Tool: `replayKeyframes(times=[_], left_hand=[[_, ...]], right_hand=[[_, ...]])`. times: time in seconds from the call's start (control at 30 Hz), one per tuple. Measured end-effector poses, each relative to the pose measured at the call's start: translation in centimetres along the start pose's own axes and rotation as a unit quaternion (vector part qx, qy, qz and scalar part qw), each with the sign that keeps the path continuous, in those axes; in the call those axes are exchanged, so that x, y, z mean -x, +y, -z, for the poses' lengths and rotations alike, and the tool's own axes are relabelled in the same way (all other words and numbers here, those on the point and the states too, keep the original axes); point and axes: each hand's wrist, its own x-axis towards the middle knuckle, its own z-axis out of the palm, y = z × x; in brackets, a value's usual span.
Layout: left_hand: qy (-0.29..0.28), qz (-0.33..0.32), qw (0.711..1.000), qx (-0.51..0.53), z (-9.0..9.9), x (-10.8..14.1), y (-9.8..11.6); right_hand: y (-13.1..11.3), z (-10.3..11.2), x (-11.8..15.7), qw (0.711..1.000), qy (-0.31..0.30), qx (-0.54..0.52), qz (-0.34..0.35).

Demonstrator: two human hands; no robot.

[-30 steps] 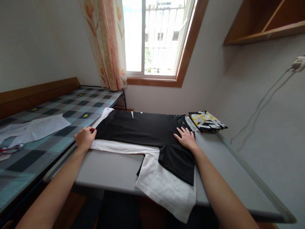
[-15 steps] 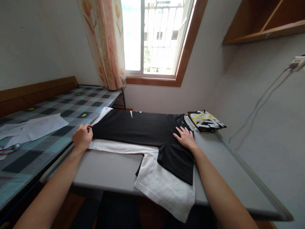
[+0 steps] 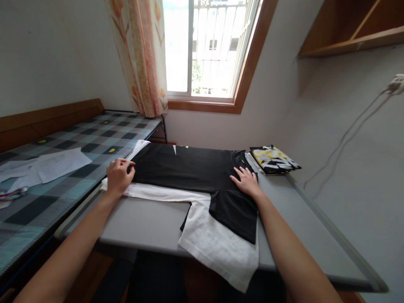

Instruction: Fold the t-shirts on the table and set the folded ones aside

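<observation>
A black T-shirt [image 3: 183, 168] lies lengthwise across the grey table [image 3: 139, 223], its neckline to the right and a short sleeve hanging toward me. Beneath it is a white shirt [image 3: 217, 242], whose sleeve droops over the table's front edge. At the left end, my left hand [image 3: 119, 176] is closed, thumb and fingers pinching the hem of the black T-shirt. My right hand [image 3: 246, 181] rests flat on the black cloth near the collar, fingers spread.
A folded black, white and yellow garment [image 3: 274, 160] sits at the table's back right. To the left stands a bed with a checked cover [image 3: 72, 198] and papers [image 3: 53, 166] on it. Overhead at right is a wooden shelf [image 3: 360, 44]; a cable [image 3: 342, 139] hangs along the wall.
My left hand has shifted right with the black hem, exposing more of the white shirt at the left end. My right hand stays in place.
</observation>
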Motion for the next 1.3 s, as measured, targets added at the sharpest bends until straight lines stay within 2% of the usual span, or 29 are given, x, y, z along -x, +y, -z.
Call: replayKeyframes(times=[0.07,0.17,0.23,0.3,0.43,0.57,0.67,0.77,0.87,1.13,1.2,1.3], left_hand=[[-0.036,-0.082,0.994,0.063,-0.3,0.1,2.0],[-0.123,-0.192,0.964,0.137,-1.1,0.9,6.0],[-0.160,-0.254,0.938,0.171,-1.6,1.7,9.1],[-0.172,-0.316,0.911,0.204,-1.8,2.4,12.2],[-0.189,-0.397,0.860,0.259,-1.3,2.6,18.0],[-0.263,-0.471,0.787,0.301,-0.9,2.2,21.6],[-0.292,-0.485,0.758,0.324,-1.3,2.4,22.7],[-0.275,-0.488,0.753,0.346,-2.0,3.1,22.9],[-0.267,-0.505,0.735,0.366,-2.5,3.9,22.7],[-0.268,-0.531,0.688,0.417,-2.4,4.7,22.7],[-0.261,-0.521,0.688,0.434,-2.3,4.9,22.9],[-0.263,-0.466,0.715,0.450,-2.2,5.4,23.2]], right_hand=[[0.4,0.0,-0.3,0.999,0.031,-0.035,0.007],[1.3,0.4,-0.8,0.985,0.121,-0.123,0.010],[2.1,0.8,-1.1,0.967,0.188,-0.172,-0.014],[2.8,1.2,-1.3,0.951,0.231,-0.199,-0.056],[3.7,1.6,-1.3,0.936,0.243,-0.230,-0.112],[4.1,1.6,-1.2,0.934,0.231,-0.240,-0.132],[4.3,1.4,-1.3,0.933,0.229,-0.241,-0.139],[4.5,1.2,-1.5,0.932,0.227,-0.244,-0.145],[4.7,0.9,-1.6,0.931,0.224,-0.248,-0.144],[5.1,0.5,-1.7,0.920,0.240,-0.280,-0.134],[5.0,0.5,-1.7,0.915,0.246,-0.292,-0.128],[4.9,0.5,-1.6,0.911,0.239,-0.317,-0.112]])
